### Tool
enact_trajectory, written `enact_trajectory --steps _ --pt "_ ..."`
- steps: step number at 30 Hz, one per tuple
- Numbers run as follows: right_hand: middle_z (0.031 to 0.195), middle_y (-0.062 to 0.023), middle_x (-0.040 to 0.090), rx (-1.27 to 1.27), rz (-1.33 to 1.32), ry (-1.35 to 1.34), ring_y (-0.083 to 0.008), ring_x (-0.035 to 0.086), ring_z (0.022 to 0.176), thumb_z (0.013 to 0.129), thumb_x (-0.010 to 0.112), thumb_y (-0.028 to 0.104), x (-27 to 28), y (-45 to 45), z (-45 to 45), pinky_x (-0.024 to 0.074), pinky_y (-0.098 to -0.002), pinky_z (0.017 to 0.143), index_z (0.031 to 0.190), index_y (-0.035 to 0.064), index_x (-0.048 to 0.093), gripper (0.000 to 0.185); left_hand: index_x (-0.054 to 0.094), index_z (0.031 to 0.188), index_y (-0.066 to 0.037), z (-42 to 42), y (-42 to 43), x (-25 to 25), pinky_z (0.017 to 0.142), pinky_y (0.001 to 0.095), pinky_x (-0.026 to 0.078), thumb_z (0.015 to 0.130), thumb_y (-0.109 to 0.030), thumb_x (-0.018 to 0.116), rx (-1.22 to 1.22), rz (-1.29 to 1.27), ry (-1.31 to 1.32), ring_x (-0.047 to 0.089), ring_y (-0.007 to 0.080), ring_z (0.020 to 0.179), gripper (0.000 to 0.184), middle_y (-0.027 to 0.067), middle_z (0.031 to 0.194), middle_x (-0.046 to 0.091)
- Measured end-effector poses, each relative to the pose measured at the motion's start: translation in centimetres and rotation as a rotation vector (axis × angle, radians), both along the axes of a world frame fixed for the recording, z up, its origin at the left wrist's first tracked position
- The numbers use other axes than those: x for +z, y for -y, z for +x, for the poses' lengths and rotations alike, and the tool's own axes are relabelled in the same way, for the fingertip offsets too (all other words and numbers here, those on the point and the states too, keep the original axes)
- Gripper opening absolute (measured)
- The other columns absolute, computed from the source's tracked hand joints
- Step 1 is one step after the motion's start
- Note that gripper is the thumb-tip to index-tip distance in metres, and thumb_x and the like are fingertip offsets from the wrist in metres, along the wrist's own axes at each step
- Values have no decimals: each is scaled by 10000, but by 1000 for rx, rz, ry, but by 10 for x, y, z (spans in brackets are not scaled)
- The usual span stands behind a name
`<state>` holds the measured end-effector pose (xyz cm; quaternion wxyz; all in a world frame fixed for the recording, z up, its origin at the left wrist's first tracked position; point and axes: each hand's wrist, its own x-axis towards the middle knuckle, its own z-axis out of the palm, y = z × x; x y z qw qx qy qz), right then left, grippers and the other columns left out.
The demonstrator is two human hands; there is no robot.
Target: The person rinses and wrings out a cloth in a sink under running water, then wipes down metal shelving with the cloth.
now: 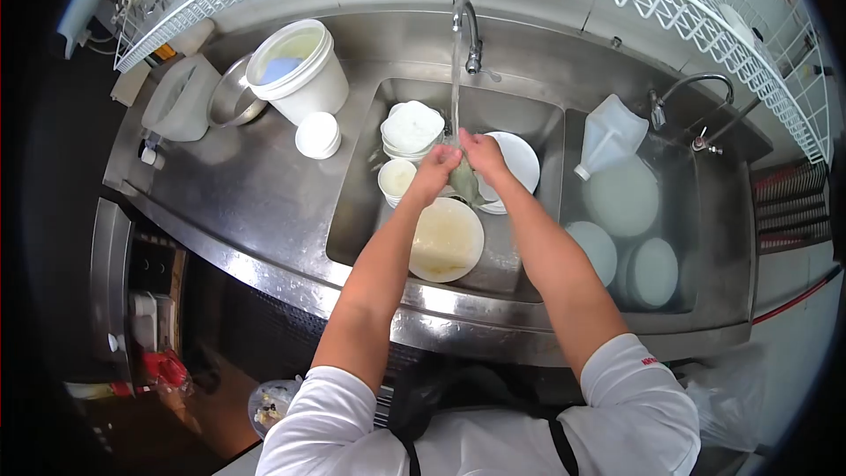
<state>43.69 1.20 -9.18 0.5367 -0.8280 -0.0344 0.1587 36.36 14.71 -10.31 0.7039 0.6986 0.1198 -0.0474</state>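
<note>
Under the stream from the tap, my left hand and my right hand are close together, fingers closed on a limp greyish-green cloth that hangs down between them. Stacked white bowls stand in the sink just beyond my left hand, with smaller cream bowls in front of them. A large plate with yellowish residue lies below my wrists. White plates are stacked to the right, partly behind my right hand and forearm.
The right basin holds water with a translucent jug and several round dishes. On the left counter stand a white bucket, a small white tub, a metal bowl and a plastic container. A wire rack overhangs the sinks.
</note>
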Motion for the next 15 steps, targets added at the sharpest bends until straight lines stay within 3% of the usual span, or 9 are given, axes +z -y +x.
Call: enact_trajectory --steps 2,5,8,12,15 --pt "942 -111 672 -76 130 -112 -199 605 837 942 581 476 9 2 0 480 -367 726 1019 -6 643 492 575 1106 -47 0 -4 19 720 299 477 934 -348 649 -111 -16 -105 584 147 825 355 37 943 625" --pt "886 -56 620 -131 451 -91 -162 564 796 944 623 384 7 2 -6 466 -339 703 1028 29 606 365 553 969 -93 3 0 24 652 277 454 926 -273 661 13 -274 -24 552 116 749 214 0 857 584" --pt "850 -43 608 -125 556 98 -143 538 803 887 702 268 -9 -2 -23 464 -317 724 961 51 583 258 547 938 -111 5 -4 27 601 274 431 917 -213 665 110 -520 -94 521 108 690 158 -13 821 563" --pt "876 -15 604 25 464 107 -88 530 796 888 679 92 -35 -3 -36 442 -260 690 1012 36 547 190 565 938 -127 3 0 26 564 273 417 923 -180 651 255 -521 -156 479 87 627 102 -36 780 536" --pt "851 4 606 148 370 48 -72 529 799 898 663 83 -23 1 -39 438 -256 701 979 48 568 130 586 948 -115 4 -16 2 544 275 408 923 -181 652 230 -557 -233 468 74 607 97 -43 771 539"
